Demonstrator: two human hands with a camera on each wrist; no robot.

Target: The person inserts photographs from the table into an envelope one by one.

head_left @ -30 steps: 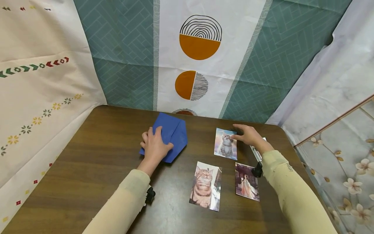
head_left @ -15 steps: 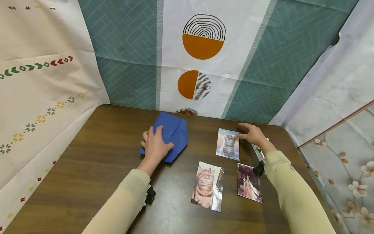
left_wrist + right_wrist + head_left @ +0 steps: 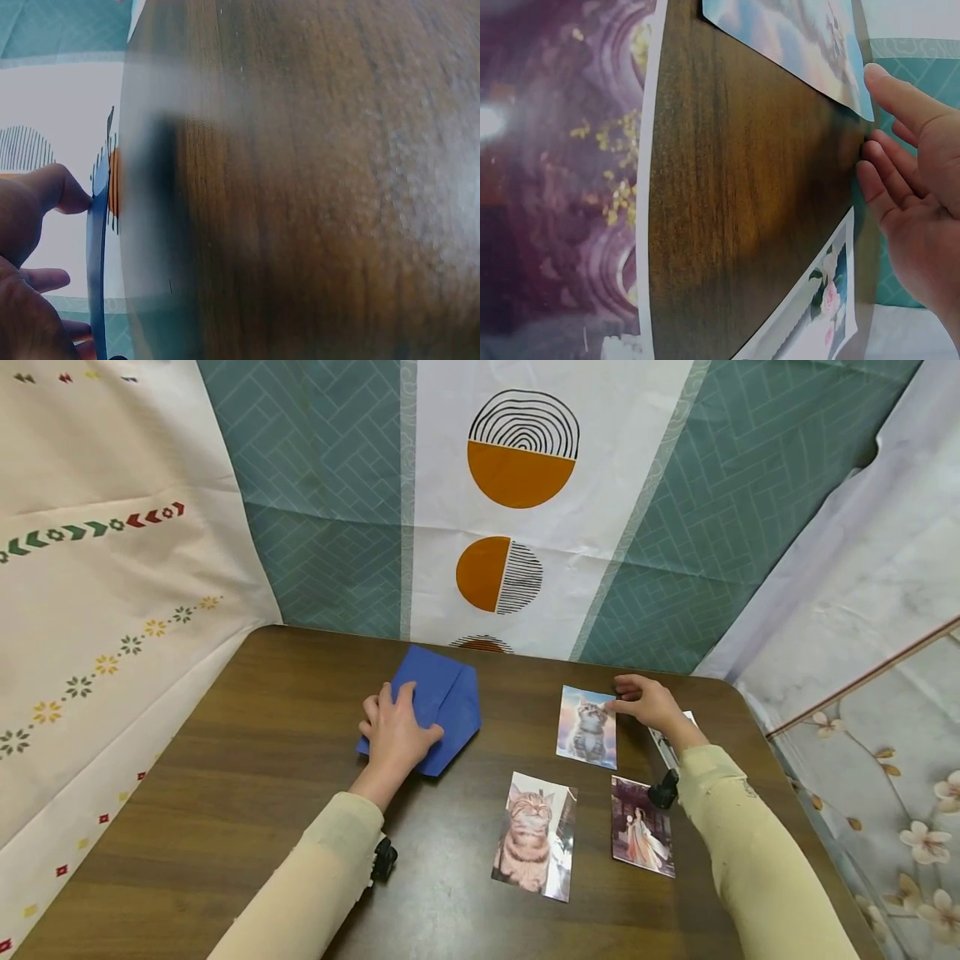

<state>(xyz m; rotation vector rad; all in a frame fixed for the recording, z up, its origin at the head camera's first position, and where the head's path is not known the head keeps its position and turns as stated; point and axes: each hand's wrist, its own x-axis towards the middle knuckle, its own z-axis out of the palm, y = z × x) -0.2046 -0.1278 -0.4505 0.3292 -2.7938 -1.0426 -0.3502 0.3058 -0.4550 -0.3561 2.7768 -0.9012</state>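
Four photos (image 3: pixel 534 839) lie flat on table (image 3: pixel 255 743), all outside envelope, none lifted yet. My left hand (image 3: pixel 393 737), fingers spread, rests on blue envelope (image 3: pixel 452 702). My right hand (image 3: pixel 647 703), loosely curved, grips nothing, thumb at kitten photo's (image 3: pixel 585 728) edge.

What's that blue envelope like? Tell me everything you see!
The blue envelope is plain, thin and papery-looking. A straight line slants across it, and what looks like a tapered flap is on the right. It lies at an angle near the back of the brown table. The left hand touches it.
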